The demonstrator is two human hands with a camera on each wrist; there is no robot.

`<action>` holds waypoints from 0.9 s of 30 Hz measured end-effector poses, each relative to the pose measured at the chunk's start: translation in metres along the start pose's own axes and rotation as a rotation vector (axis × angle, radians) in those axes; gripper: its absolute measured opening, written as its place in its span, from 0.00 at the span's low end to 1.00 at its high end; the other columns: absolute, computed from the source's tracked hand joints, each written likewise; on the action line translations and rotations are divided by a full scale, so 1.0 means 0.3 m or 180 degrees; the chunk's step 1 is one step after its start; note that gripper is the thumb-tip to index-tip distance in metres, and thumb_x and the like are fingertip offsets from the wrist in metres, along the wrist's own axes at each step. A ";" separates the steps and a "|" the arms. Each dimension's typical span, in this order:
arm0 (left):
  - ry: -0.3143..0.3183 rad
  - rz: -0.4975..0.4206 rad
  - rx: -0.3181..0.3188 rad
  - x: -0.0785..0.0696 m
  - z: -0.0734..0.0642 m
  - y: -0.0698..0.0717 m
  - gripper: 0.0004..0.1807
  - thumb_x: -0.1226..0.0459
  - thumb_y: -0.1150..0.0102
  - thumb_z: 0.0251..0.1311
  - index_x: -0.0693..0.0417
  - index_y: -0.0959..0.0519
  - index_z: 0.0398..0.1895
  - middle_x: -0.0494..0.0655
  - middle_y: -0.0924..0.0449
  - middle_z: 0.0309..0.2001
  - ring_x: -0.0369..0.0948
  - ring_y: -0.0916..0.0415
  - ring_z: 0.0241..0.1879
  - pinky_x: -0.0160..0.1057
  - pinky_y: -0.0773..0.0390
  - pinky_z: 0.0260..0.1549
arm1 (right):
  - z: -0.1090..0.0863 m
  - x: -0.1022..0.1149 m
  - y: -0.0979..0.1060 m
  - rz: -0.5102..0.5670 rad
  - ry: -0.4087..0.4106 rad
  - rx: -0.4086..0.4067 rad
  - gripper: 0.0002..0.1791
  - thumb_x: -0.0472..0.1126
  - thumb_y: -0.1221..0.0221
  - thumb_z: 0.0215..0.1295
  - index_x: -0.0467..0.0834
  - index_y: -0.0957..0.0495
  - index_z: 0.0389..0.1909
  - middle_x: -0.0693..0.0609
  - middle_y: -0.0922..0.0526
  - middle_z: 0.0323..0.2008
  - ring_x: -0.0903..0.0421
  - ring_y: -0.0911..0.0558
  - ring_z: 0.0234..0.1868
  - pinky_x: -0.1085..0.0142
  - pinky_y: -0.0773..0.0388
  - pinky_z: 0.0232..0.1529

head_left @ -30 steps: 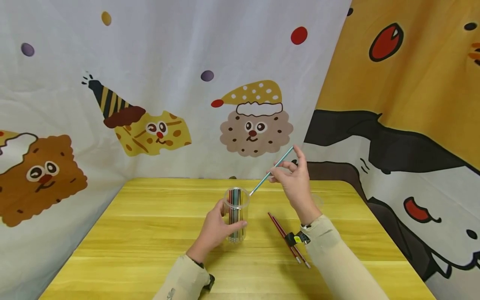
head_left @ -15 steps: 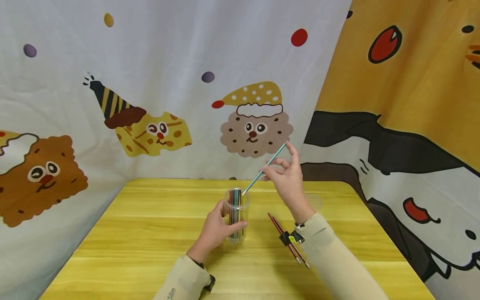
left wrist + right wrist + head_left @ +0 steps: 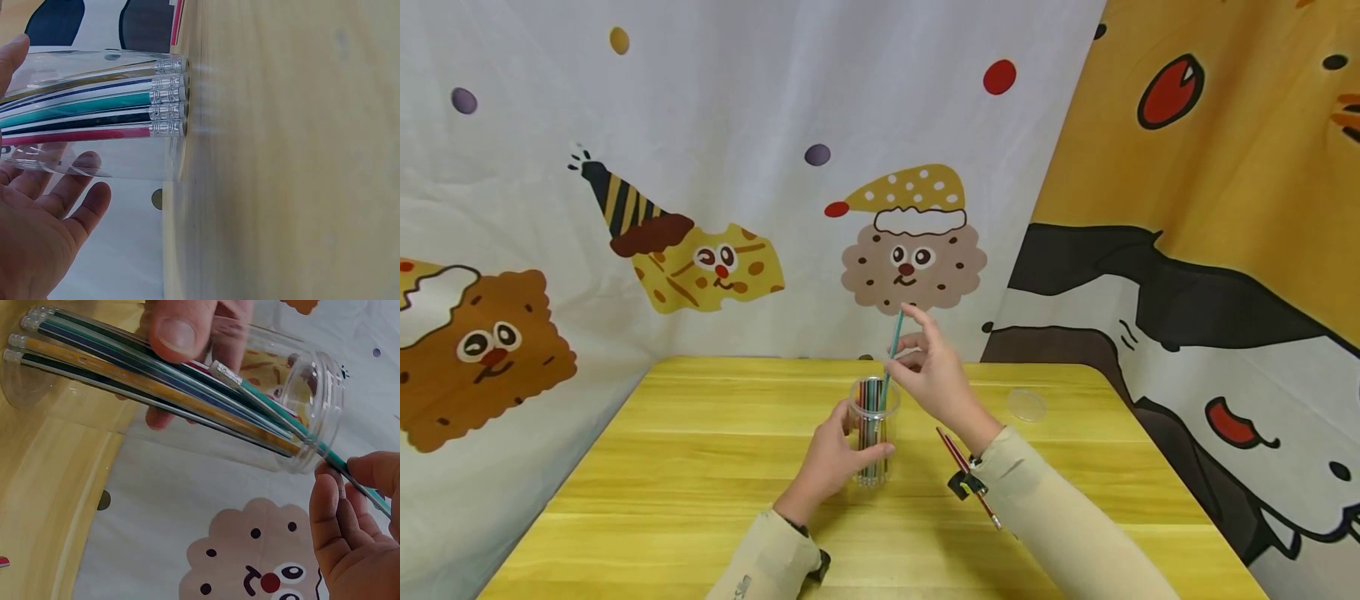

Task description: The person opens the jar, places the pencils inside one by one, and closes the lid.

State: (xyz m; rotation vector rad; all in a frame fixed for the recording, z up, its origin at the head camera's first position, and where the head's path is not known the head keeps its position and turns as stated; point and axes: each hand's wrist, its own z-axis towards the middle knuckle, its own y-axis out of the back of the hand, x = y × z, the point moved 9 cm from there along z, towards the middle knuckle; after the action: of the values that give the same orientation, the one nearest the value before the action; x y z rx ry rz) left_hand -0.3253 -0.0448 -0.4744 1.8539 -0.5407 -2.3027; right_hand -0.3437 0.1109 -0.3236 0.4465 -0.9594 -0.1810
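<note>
A clear plastic jar [image 3: 876,411] stands upright on the table, with several pencils [image 3: 156,394] inside, their eraser ends at the bottom. My left hand [image 3: 831,458] grips the jar, thumb on the near side; the left wrist view shows its fingers [image 3: 81,212] around the wall. My right hand [image 3: 936,375] pinches a teal pencil [image 3: 896,333] above the rim. The pencil's eraser end is inside the jar's mouth in the right wrist view, partway down and tilted. Two red pencils [image 3: 951,450] lie on the table, partly hidden by the right wrist.
A clear round lid [image 3: 1027,405] lies on the wooden table [image 3: 700,467], right of the jar. A cartoon-printed cloth [image 3: 737,100] hangs behind the table. Each wrist wears a dark strap, the right one holding a small black device [image 3: 962,485].
My right hand has moved left and down, bringing the teal pencil from beside the rim into the jar's mouth and more upright. The left hand and jar stay in place.
</note>
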 end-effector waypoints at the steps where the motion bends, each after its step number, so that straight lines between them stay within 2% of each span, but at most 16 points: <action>1: 0.0002 -0.0004 0.0001 0.000 0.000 -0.001 0.41 0.49 0.19 0.59 0.44 0.29 0.73 0.46 0.17 0.62 0.50 0.22 0.66 0.66 0.25 0.67 | -0.002 0.001 -0.009 -0.0015 0.0010 0.0040 0.49 0.31 0.32 0.71 0.59 0.46 0.84 0.44 0.14 0.46 0.51 0.08 0.41 0.63 0.12 0.43; 9: 0.0010 -0.0051 -0.0014 0.002 0.000 -0.003 0.39 0.52 0.19 0.60 0.43 0.29 0.72 0.45 0.17 0.62 0.50 0.22 0.67 0.67 0.27 0.69 | -0.011 -0.012 -0.036 -0.0100 -0.0035 0.0160 0.45 0.32 0.32 0.72 0.57 0.43 0.82 0.44 0.12 0.44 0.55 0.09 0.38 0.65 0.15 0.40; 15: 0.0008 -0.0041 0.0001 0.002 -0.001 -0.003 0.39 0.49 0.19 0.59 0.42 0.28 0.71 0.44 0.17 0.60 0.49 0.22 0.67 0.67 0.27 0.70 | -0.011 -0.017 -0.038 -0.0107 -0.0002 0.0165 0.40 0.34 0.34 0.74 0.55 0.39 0.81 0.47 0.10 0.41 0.49 0.10 0.36 0.65 0.16 0.39; 18: -0.0007 -0.0031 0.0004 -0.001 -0.003 -0.002 0.40 0.47 0.19 0.58 0.42 0.28 0.71 0.44 0.17 0.60 0.49 0.22 0.66 0.67 0.27 0.70 | -0.014 -0.018 -0.037 -0.0067 -0.0006 0.0160 0.37 0.35 0.35 0.75 0.55 0.37 0.80 0.48 0.09 0.40 0.50 0.11 0.35 0.65 0.17 0.39; 22: -0.0022 -0.0043 0.0010 -0.004 -0.006 -0.001 0.41 0.47 0.19 0.58 0.42 0.29 0.72 0.44 0.17 0.61 0.49 0.22 0.67 0.66 0.27 0.70 | -0.015 -0.017 -0.036 -0.0049 -0.0011 0.0145 0.32 0.38 0.36 0.77 0.55 0.33 0.78 0.46 0.08 0.41 0.50 0.12 0.35 0.66 0.17 0.39; 27: -0.0030 -0.0031 0.0001 -0.008 -0.007 0.000 0.40 0.50 0.19 0.59 0.42 0.29 0.72 0.44 0.17 0.61 0.48 0.22 0.66 0.66 0.26 0.69 | -0.015 -0.016 -0.039 -0.0057 -0.0005 0.0117 0.29 0.40 0.36 0.78 0.54 0.30 0.75 0.45 0.07 0.42 0.44 0.12 0.35 0.68 0.20 0.36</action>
State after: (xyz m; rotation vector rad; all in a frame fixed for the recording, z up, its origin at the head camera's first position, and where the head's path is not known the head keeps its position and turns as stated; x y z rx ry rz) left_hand -0.3227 -0.0445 -0.4726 1.8507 -0.5346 -2.3188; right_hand -0.3422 0.1033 -0.3346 0.4888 -0.9617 -0.1802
